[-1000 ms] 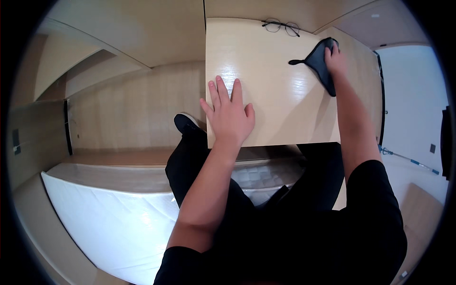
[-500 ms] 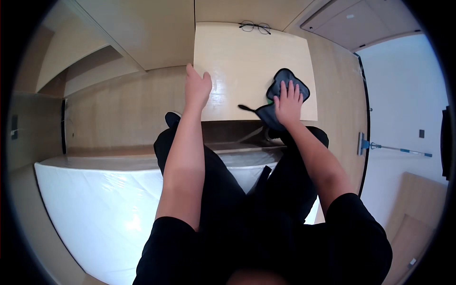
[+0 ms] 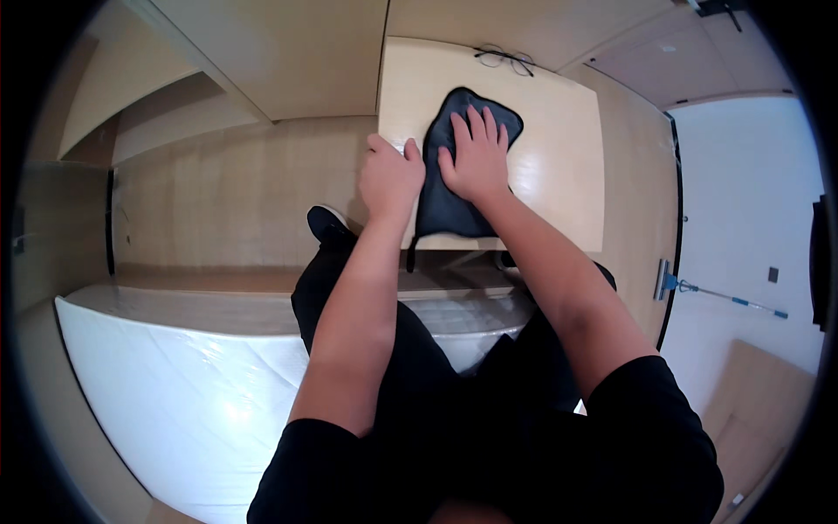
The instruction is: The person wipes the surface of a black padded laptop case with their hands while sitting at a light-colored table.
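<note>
My right hand [image 3: 478,162] lies flat on a dark grey cloth [image 3: 449,210] with black edging, its fingers stretched out and spread. The cloth rests on the pale wooden table [image 3: 559,175], and its small hanging loop droops past the front edge. At the table's left edge, my left hand [image 3: 391,179] grips the tabletop, thumb on the upper side; its other fingertips are partly hidden. The cloth's left border comes close beside this thumb.
Eyeglasses [image 3: 504,59] lie at the table's far edge. Wooden cabinets [image 3: 279,61] stand behind. A plastic-wrapped white mattress [image 3: 175,393] is beneath and left of me. A blue-handled mop [image 3: 698,288] is at the right. My shoe [image 3: 330,225] is on the wooden floor left of the table.
My right hand has swept the cloth leftward over the tabletop, and the cloth now lies more spread out. The view has shifted slightly; my left hand stays at the table's left edge.
</note>
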The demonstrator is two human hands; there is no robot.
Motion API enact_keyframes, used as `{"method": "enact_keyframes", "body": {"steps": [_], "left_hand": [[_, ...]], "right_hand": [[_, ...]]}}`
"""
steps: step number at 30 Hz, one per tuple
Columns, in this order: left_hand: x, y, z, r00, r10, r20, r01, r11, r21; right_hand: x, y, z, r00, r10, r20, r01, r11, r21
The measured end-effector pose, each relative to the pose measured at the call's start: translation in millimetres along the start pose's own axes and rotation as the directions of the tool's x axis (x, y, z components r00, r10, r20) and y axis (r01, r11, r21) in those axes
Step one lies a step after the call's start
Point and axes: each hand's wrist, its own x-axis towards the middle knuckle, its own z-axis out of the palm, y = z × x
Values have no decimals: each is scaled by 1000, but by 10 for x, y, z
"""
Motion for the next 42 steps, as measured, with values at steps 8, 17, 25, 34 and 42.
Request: {"method": "enact_keyframes", "body": {"steps": [8,17,25,34,42], "left_hand": [[-33,121,-55,997,-38,70,45,994,-104],[124,104,45,995,-9,98,36,961,-275],[-25,90,-154,965,208,159,-184,971,-151],[-324,119,306,825,564,22,-548,791,273],[-325,238,339,837,545,54,-531,783,326]], "right_hand": [[1363,-257,511,990,-93,-102,94,996,3],[1311,-39,571,962,-118,-247,140,988,72],[-720,793,-332,991,18,-133,6,984,179],[-1258,1567,-445,948,271,-168,-280,959,-35],[-7,2549,-117,890,398,-223,-433,890,-140]]}}
